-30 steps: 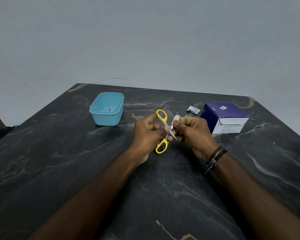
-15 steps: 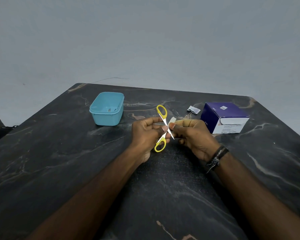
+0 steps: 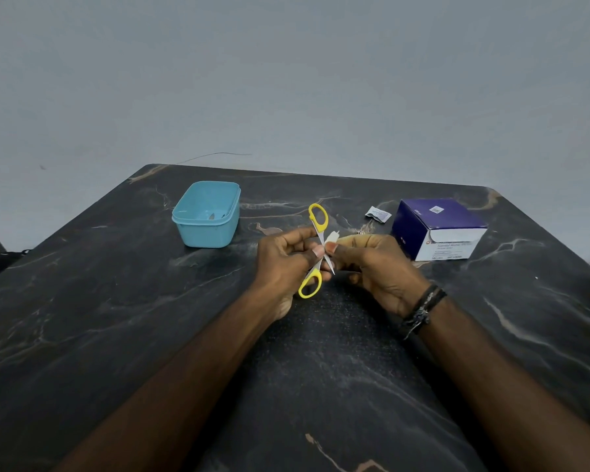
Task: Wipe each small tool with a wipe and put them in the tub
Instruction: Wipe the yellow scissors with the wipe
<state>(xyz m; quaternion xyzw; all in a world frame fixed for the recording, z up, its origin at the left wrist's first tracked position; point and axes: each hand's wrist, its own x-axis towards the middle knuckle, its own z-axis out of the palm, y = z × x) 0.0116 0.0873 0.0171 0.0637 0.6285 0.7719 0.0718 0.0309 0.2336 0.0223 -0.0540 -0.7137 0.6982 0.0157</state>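
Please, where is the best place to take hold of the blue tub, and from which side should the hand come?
Judging from its pose, grip the blue tub by its rim, coming from above on its near-right edge. It stands upright and open, apart from other things, and that edge faces the left hand, which now holds the scissors. Something small already lies inside, so keep the fingers on the rim.

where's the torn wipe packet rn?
The torn wipe packet lies on the table at far right, just left of the purple box, beyond the hands.
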